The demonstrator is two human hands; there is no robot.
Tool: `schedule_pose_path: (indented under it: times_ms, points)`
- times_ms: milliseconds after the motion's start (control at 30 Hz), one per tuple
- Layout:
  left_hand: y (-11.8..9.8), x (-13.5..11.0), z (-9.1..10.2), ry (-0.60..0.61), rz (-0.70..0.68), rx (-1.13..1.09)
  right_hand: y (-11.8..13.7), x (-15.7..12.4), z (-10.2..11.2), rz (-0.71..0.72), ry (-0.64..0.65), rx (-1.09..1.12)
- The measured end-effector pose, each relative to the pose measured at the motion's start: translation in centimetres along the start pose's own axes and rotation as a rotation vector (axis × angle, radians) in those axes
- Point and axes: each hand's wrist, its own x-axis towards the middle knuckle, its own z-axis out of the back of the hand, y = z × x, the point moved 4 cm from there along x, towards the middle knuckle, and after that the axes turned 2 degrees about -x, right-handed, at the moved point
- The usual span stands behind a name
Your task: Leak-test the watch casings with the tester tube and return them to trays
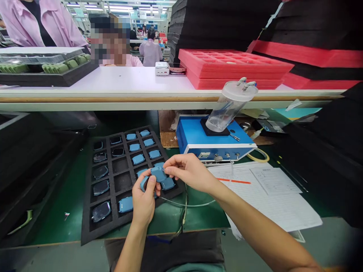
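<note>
Left hand (144, 202) and right hand (188, 172) both pinch a blue case (158, 173) between thumb and fingers, just above the tray (122, 182). I reckon a slack pinch could drop it onto the other cases (138, 159) beneath.

Left hand (144, 200), right hand (187, 172): blue part (158, 173)

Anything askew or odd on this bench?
The clear canister on the blue box appears to lean right, not upright. The black foam tray sits skewed to the bench edge. The held blue part looks intact.

Left grip (144, 202), right grip (189, 172), bare forearms (255, 226)
</note>
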Motion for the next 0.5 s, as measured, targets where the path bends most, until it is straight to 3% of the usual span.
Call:
schedule_pose_path:
  times_ms: [200, 500]
  points:
    - [0.2, -0.2, 0.3, 0.039, -0.002, 0.050, -1.8, 0.4, 0.2, -0.126, 0.081, 0.130]
    - [0.9, -0.3, 0.7, 0.028, -0.022, 0.153, -2.6, 0.9, 0.3, -0.207, 0.237, 0.028]
